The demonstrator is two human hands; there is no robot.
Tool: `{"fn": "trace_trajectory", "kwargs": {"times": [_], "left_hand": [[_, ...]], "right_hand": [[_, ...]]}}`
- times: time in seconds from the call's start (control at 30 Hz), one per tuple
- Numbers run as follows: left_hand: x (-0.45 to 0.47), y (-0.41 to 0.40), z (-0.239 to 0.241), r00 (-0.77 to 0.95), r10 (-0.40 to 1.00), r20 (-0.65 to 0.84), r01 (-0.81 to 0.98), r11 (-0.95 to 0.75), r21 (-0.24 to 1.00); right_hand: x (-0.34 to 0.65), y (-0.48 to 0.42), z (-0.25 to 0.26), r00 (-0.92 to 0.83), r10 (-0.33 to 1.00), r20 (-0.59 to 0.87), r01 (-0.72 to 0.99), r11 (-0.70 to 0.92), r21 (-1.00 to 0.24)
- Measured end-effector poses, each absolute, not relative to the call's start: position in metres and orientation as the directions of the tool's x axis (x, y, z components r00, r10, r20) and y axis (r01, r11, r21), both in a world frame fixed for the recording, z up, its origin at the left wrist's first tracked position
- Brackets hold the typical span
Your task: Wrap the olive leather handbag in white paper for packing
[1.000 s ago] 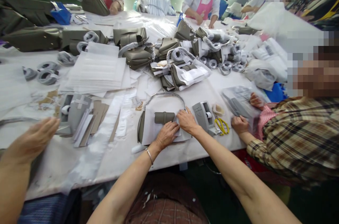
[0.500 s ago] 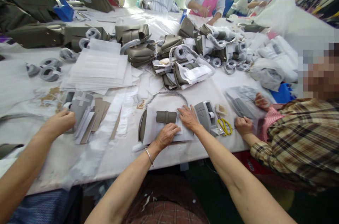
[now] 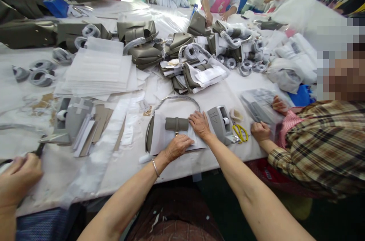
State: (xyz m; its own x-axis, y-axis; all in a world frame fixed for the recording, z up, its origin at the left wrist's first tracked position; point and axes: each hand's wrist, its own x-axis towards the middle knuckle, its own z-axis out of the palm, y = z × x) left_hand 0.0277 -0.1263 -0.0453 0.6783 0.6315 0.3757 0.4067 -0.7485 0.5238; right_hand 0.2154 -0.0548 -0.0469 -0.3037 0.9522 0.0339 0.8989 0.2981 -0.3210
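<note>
An olive-grey handbag (image 3: pixel 148 134) lies on the table in front of me, its curved handle (image 3: pixel 179 97) wrapped in clear film. A white sheet (image 3: pixel 159 138) covers its front, and the flap strap (image 3: pixel 176 123) shows in the middle. My left hand (image 3: pixel 178 146) is at the lower front of the bag, fingers bent and closed together at the sheet's edge; the fingertips are partly hidden. Flat on the bag's right side rests my right hand (image 3: pixel 200 124), its fingers stretched and slightly apart.
Right of the bag are a grey tape dispenser (image 3: pixel 219 124) and yellow-handled scissors (image 3: pixel 240 133). Another dispenser (image 3: pixel 70 117) stands left. Sheets (image 3: pixel 97 70) and handbags (image 3: pixel 145 56) lie behind. A co-worker's hand (image 3: pixel 21 176) is at left, another's (image 3: pixel 261 130) at right.
The view has shifted slightly. My hands stay on the bag, almost unmoved against it. At left, the co-worker's hand has drawn back from the dispenser, now with a dark-handled tool near it.
</note>
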Motion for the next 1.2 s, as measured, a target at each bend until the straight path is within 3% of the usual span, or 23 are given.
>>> {"fn": "trace_trajectory", "kwargs": {"times": [0.23,0.33,0.4,0.47,0.5,0.57,0.67,0.77,0.87,1.2], "left_hand": [[0.029,-0.129,-0.038,0.779,0.556,0.290,0.442,-0.815,0.376],[0.029,-0.133,-0.035,0.781,0.567,0.262,0.471,-0.810,0.348],[0.030,-0.136,-0.033,0.782,0.575,0.242,0.490,-0.806,0.333],[0.032,-0.139,-0.032,0.779,0.583,0.230,0.502,-0.801,0.327],[0.032,-0.141,-0.032,0.775,0.588,0.230,0.508,-0.797,0.327],[0.034,-0.144,-0.031,0.758,0.608,0.236,0.526,-0.784,0.330],[0.036,-0.150,-0.030,0.729,0.640,0.243,0.558,-0.761,0.330],[0.039,-0.155,-0.031,0.702,0.667,0.250,0.580,-0.738,0.343],[0.041,-0.159,-0.032,0.676,0.688,0.263,0.586,-0.719,0.374],[0.042,-0.161,-0.038,0.644,0.705,0.296,0.591,-0.705,0.393]], "right_hand": [[0.211,-0.052,-0.037,-0.311,0.950,0.002,0.895,0.293,-0.336],[0.213,-0.066,-0.017,-0.263,0.961,0.084,0.857,0.272,-0.437],[0.220,-0.097,-0.002,-0.128,0.974,0.185,0.804,0.211,-0.556],[0.231,-0.147,0.006,0.115,0.978,0.172,0.713,0.039,-0.700],[0.237,-0.177,0.006,0.250,0.965,0.084,0.642,-0.100,-0.760],[0.245,-0.238,0.000,0.443,0.865,-0.234,0.444,-0.439,-0.781],[0.247,-0.304,-0.022,0.379,0.596,-0.708,0.109,-0.789,-0.605],[0.236,-0.319,-0.039,0.141,0.435,-0.889,-0.177,-0.873,-0.455],[0.223,-0.304,-0.044,-0.030,0.474,-0.880,-0.293,-0.846,-0.445],[0.219,-0.293,-0.023,0.024,0.651,-0.758,-0.170,-0.745,-0.645]]}}
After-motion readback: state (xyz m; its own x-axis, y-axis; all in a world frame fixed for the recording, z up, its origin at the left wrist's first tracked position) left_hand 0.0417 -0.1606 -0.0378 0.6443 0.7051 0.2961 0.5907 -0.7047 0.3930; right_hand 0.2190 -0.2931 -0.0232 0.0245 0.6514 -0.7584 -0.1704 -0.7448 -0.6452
